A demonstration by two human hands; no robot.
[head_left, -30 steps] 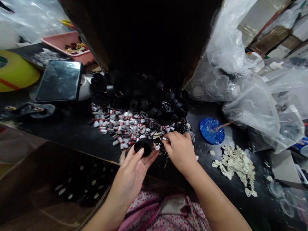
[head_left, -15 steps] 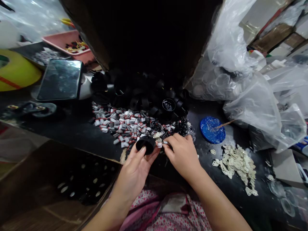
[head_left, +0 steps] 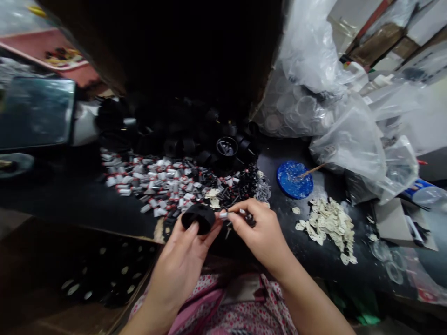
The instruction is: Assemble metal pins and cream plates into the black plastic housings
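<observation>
My left hand [head_left: 185, 260] is closed around a black round plastic cup [head_left: 206, 215], its hollow side tilted toward me, thumb at the rim. Right beside it, my right hand [head_left: 261, 232] pinches a small light-grey cylindrical part [head_left: 223, 215] between thumb and fingers. The part's left end meets the left fingertips, close to the cup's side. Some dark bits show among the right fingers, too small to name. Just beyond both hands lies a pile of small grey parts with red rings [head_left: 164, 181]. A few cream flat plates [head_left: 214, 201] rest on its near edge.
Black cups [head_left: 226, 147] lie behind the pile, before a large dark box. To the right are a blue lid [head_left: 303, 190] with a stick, a heap of cream plates [head_left: 330, 225] and clear plastic bags [head_left: 352, 135]. A dark tablet-like panel [head_left: 38, 111] stands left.
The view has shifted, so the bench's things appear further left. Both hands stay together at the cup, and the small grey part is now pinched level beside it.
</observation>
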